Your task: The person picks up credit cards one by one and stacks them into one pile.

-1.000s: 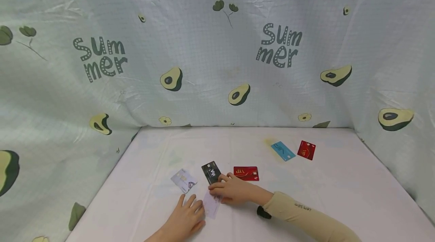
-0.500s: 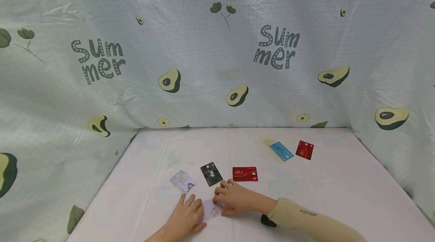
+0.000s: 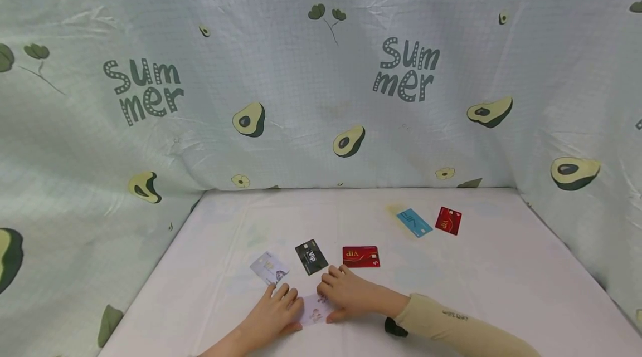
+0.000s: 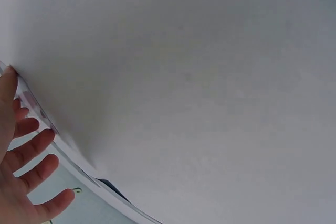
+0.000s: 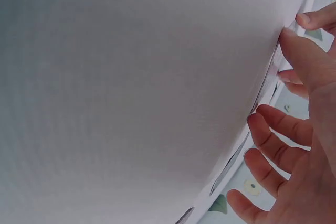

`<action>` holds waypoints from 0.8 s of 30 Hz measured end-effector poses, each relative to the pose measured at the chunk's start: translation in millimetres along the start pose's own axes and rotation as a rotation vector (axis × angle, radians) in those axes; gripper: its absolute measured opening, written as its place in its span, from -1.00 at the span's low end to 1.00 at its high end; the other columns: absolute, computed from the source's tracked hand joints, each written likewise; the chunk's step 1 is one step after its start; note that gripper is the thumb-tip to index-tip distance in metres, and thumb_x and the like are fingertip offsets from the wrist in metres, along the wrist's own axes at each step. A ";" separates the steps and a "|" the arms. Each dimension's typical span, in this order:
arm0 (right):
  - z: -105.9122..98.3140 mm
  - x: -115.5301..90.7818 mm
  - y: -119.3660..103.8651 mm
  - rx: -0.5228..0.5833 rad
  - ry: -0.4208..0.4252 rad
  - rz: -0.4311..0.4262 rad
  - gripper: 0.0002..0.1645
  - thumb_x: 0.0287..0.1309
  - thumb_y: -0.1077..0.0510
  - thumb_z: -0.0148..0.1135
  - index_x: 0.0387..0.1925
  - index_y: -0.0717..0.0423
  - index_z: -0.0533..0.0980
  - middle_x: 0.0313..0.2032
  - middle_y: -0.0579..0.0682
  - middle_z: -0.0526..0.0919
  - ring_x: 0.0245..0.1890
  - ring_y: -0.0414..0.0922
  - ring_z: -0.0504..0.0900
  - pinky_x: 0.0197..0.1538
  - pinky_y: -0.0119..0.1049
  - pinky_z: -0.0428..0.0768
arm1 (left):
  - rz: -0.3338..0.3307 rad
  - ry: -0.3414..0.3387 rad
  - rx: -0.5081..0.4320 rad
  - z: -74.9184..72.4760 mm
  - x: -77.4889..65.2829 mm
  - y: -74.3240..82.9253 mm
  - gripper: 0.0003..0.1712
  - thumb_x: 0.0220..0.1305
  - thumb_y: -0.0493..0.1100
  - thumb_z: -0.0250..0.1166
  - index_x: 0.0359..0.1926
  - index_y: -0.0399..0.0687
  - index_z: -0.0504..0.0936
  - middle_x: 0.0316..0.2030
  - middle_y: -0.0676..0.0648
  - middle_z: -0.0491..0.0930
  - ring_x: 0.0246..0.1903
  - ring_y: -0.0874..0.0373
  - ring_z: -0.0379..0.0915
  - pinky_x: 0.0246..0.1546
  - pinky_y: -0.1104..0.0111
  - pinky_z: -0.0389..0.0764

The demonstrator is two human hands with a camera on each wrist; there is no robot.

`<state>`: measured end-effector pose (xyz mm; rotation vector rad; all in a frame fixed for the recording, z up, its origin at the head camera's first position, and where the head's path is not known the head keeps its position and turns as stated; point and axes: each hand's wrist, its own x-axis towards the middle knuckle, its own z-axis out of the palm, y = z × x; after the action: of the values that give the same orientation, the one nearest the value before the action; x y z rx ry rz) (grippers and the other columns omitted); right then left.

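Note:
In the head view a pale lilac card [image 3: 315, 309] with small printed figures lies low on the table, between both hands. At its left end the left hand [image 3: 275, 312] grips the edges, thumb on the near side. My right hand [image 3: 348, 292] has the other end between thumb and fingers. The left wrist view shows that left hand [image 4: 23, 166] with its outer fingers spread off the card. Seen from the right wrist, the card is a thin strip beside the right hand [image 5: 304, 177]. Just beyond lie a silver-white card [image 3: 270, 268] and a black VIP card [image 3: 311, 257].
A red VIP card [image 3: 361, 257] lies beyond the right hand. Farther back are a blue card [image 3: 414, 223] and another red card [image 3: 448, 220]. A small black object [image 3: 395, 327] shows under the right sleeve [image 3: 451, 321]. A printed curtain [image 3: 301, 78] stands behind the white table [image 3: 501, 279].
The lilac card has turned from pointing away to lying crosswise. My right hand has drawn back from the black card to the lilac card's right end; the left hand has barely shifted.

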<state>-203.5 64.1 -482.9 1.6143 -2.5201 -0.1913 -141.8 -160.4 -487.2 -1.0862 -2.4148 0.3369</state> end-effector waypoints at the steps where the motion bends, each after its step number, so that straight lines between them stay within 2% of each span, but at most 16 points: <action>1: 0.3 0.9 0.6 -0.008 -0.006 0.011 -0.37 -0.06 -0.44 0.01 -0.10 -0.12 0.35 -0.24 -0.19 0.40 -0.21 -0.24 0.26 -0.13 -0.34 0.30 | 0.004 -0.008 -0.001 1.0 0.4 -1.1 -0.50 -0.06 0.31 0.16 -0.27 0.06 0.43 -0.30 0.07 0.42 -0.27 0.18 0.30 -0.22 0.20 0.41; 7: -0.3 7.6 2.7 0.000 -0.051 0.060 -0.32 -0.18 -0.50 0.06 -0.21 -0.10 0.34 -0.32 -0.18 0.37 -0.26 -0.24 0.24 -0.19 -0.36 0.25 | 0.027 -0.055 0.001 6.3 2.5 -7.8 -0.44 0.03 0.38 0.03 -0.23 0.02 0.41 -0.26 0.02 0.42 -0.26 0.17 0.32 -0.23 0.23 0.44; 13: -5.3 13.3 1.1 0.041 -0.085 0.065 -0.35 -0.24 -0.48 0.14 -0.32 -0.09 0.31 -0.39 -0.19 0.32 -0.31 -0.26 0.21 -0.27 -0.38 0.21 | 0.049 -0.025 -0.012 11.0 2.3 -10.9 -0.42 0.07 0.41 -0.08 -0.23 0.03 0.39 -0.27 0.03 0.39 -0.28 0.19 0.29 -0.27 0.25 0.43; 17: -7.9 14.8 0.1 0.058 -0.116 0.075 -0.36 -0.24 -0.46 0.16 -0.32 -0.08 0.31 -0.37 -0.18 0.32 -0.30 -0.25 0.23 -0.23 -0.36 0.29 | 0.049 -0.005 -0.003 13.0 1.6 -11.0 -0.41 0.09 0.41 -0.12 -0.23 0.03 0.39 -0.28 0.03 0.37 -0.29 0.19 0.27 -0.28 0.28 0.40; 24: -10.2 15.6 -1.9 0.087 -0.138 0.103 -0.33 -0.27 -0.44 0.21 -0.31 -0.05 0.30 -0.37 -0.17 0.34 -0.30 -0.25 0.23 -0.25 -0.38 0.26 | 0.052 0.001 0.035 15.0 1.2 -9.8 -0.38 0.08 0.43 -0.14 -0.25 0.01 0.40 -0.28 0.04 0.38 -0.26 0.18 0.29 -0.20 0.25 0.43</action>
<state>-206.3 48.8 -472.4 1.5459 -2.7444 -0.1897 -156.3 -166.4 -495.7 -1.1346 -2.3746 0.3939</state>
